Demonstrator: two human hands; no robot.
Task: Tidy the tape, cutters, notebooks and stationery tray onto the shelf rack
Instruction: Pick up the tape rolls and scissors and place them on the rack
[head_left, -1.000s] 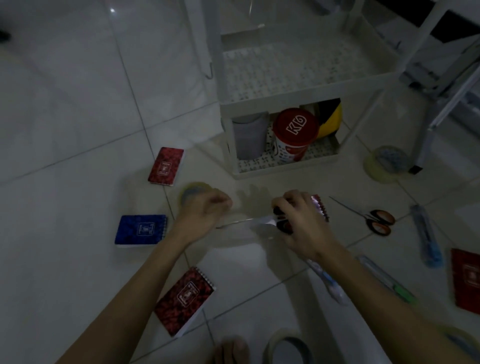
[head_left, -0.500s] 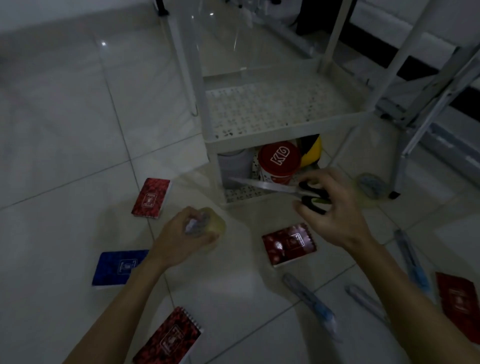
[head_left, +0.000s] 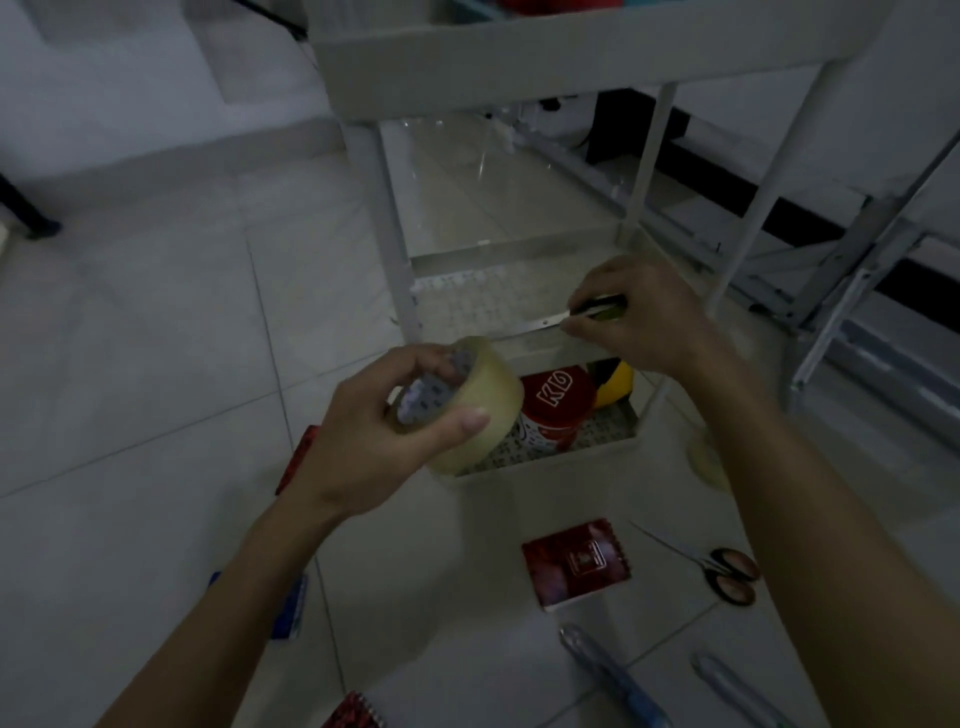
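My left hand (head_left: 374, 441) grips a roll of clear tape (head_left: 480, 402), raised in front of the white shelf rack (head_left: 524, 49). My right hand (head_left: 639, 317) holds a pair of scissors (head_left: 587, 314) by the handles, blades pointing left over the rack's perforated middle shelf (head_left: 483, 306). On the floor lie a red notebook (head_left: 576, 561), a second pair of scissors (head_left: 722, 569) and two cutters (head_left: 613, 675) (head_left: 737, 691). A blue notebook (head_left: 291, 608) shows beside my left forearm, and another red notebook (head_left: 356, 714) peeks in at the bottom edge.
The bottom shelf holds a red can marked KO (head_left: 556, 405) and a yellow object (head_left: 615, 382). Another tape roll (head_left: 706, 457) lies on the floor right of the rack. A metal frame (head_left: 852, 291) stands to the right. Pale floor tiles (head_left: 156, 338) spread left.
Both hands rose from the floor toward the rack. The right hand carried the scissors up to the middle shelf, and the left hand lifted the tape roll.
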